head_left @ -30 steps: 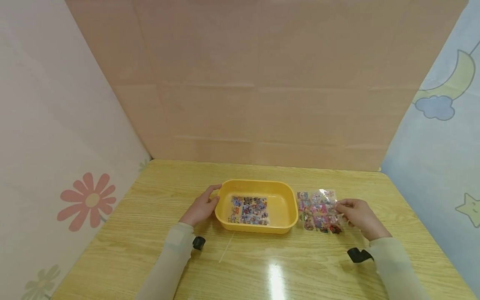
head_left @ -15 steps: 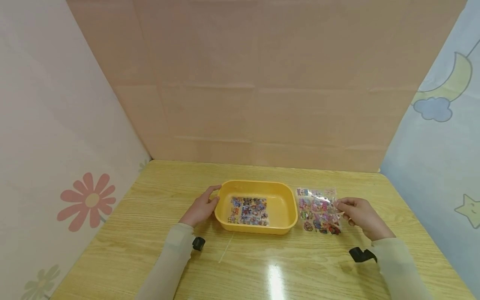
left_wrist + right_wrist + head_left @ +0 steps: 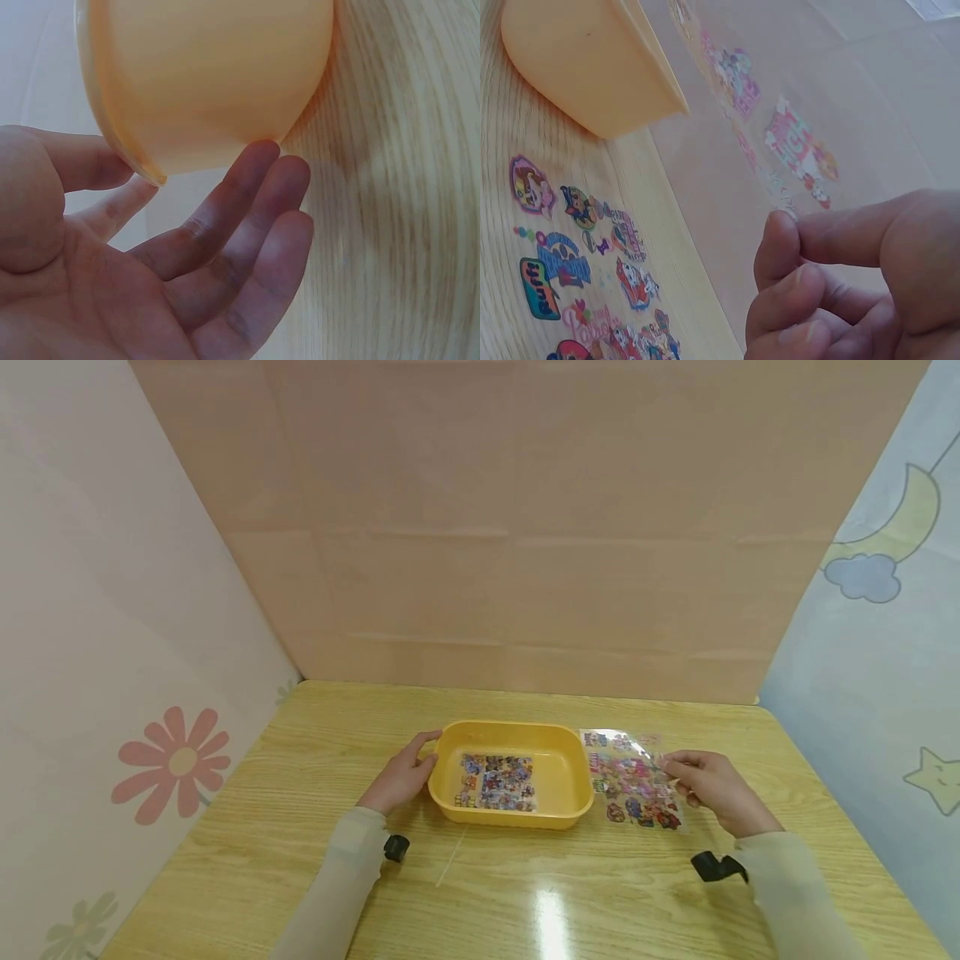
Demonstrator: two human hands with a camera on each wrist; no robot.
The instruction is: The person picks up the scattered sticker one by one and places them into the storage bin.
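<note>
A yellow plastic basin (image 3: 562,777) stands on the table. Inside it, toward the left, lies a clear sheet of small colourful stickers (image 3: 498,783). My left hand (image 3: 401,777) holds the basin's left end, thumb and index finger at the rim; in the left wrist view the other fingers lie against or near its outer wall. Between thumb and index finger my right hand (image 3: 708,781) pinches the edge of a clear sticker sheet (image 3: 799,150), raised off the table. Another sticker sheet (image 3: 562,262) lies flat under it, right of the basin.
The wooden table (image 3: 600,893) ends at a tan back wall (image 3: 510,568). Side walls with printed flowers (image 3: 182,762) and a moon (image 3: 903,518) flank it. A thin pale strip (image 3: 452,856) lies in front of the basin.
My right hand has lifted the upper sticker sheet and shifted it slightly left, its far corner now at the basin's right rim. My left hand and the basin have barely moved.
</note>
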